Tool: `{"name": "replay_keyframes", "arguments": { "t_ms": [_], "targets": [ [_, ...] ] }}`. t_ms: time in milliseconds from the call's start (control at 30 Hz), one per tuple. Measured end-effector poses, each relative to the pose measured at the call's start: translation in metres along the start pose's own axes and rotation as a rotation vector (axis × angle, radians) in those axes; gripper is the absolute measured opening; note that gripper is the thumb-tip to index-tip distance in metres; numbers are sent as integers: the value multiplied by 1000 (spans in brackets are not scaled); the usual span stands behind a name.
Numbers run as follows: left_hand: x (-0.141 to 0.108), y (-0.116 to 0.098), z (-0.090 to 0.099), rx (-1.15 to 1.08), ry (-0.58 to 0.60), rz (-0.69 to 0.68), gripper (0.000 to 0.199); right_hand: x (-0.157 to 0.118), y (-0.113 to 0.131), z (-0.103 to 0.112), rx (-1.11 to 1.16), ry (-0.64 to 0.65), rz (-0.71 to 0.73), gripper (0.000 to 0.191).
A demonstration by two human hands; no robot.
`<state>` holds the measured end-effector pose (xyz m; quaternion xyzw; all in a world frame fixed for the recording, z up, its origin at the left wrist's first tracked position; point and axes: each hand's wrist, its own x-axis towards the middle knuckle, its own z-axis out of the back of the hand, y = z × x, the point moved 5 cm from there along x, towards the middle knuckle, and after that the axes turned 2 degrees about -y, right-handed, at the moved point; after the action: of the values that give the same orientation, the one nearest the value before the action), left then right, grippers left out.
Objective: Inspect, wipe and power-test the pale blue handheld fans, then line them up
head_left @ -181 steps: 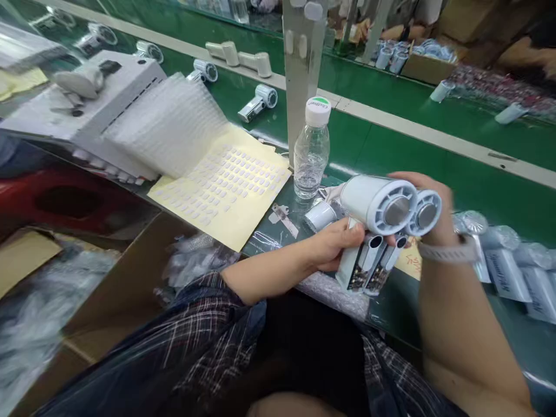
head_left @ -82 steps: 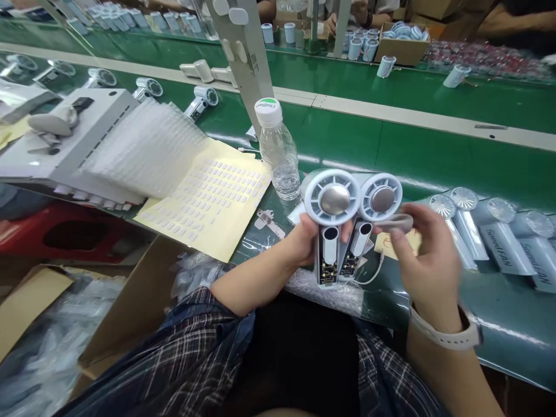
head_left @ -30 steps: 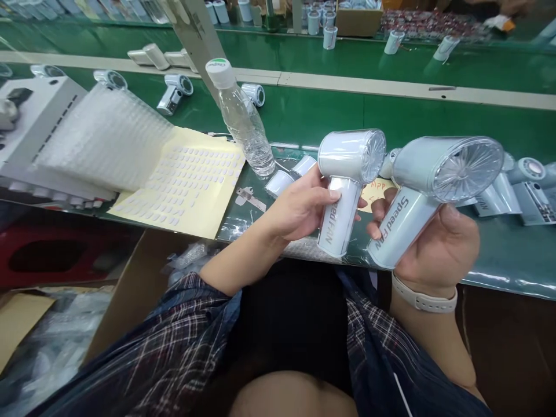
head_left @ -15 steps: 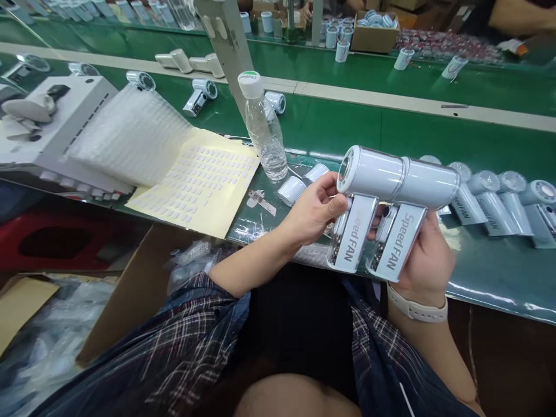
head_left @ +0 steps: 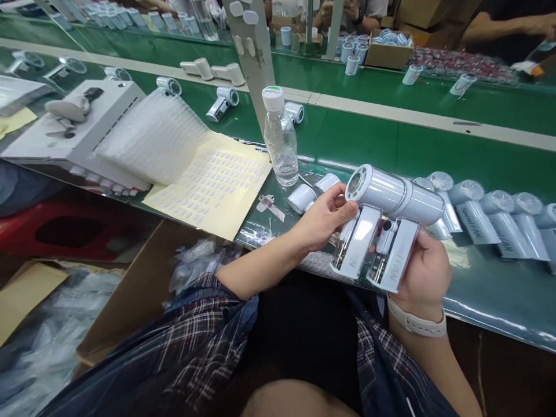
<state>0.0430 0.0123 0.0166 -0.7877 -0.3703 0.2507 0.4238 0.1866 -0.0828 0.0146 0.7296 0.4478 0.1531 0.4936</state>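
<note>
Fans (head_left: 384,190) drawn together; left hand (head_left: 321,220), right hand (head_left: 426,269) gripping one each; bottle (head_left: 280,145) standing beyond.

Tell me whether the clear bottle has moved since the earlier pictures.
No; the bottle stands just beside the right corner of the yellow sheet, as it did before.

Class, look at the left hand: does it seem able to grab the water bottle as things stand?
Probably not without letting go first: the left hand is holding a fan. The bottle looks close by, though, with a short cylinder lying between them.
</note>
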Motion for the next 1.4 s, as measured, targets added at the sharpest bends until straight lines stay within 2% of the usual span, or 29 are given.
{"name": "replay_keyframes", "arguments": {
  "t_ms": [133,267,500,700,867,1033,1133,1233,1333,1400],
  "targets": [
    [0,-4,0,-4,25,-49,83,-1,0,-1,-43,80,17,24],
    [-1,-9,-2,-24,40,-119,74,-2,0,-3,-47,131,31,25],
    [2,-10,0,-42,48,-151,71,-1,0,-1,-49,91,33,28],
    [3,-4,6,129,28,-50,73,2,1,-1,-30,93,70,22],
    [4,-9,8,230,20,-87,71,6,3,-2,-12,60,99,24],
    [5,-18,6,249,87,-109,59,10,3,-1,-92,93,222,23],
    [8,-19,4,279,127,-106,45,14,3,2,-164,104,312,28],
    [9,-18,5,314,153,-139,37,14,5,4,-258,118,331,36],
    [7,-23,8,429,176,-268,39,7,15,-3,-265,211,405,61],
    [4,-29,10,529,168,-390,40,0,23,-11,-232,313,480,68]
  ]
}}
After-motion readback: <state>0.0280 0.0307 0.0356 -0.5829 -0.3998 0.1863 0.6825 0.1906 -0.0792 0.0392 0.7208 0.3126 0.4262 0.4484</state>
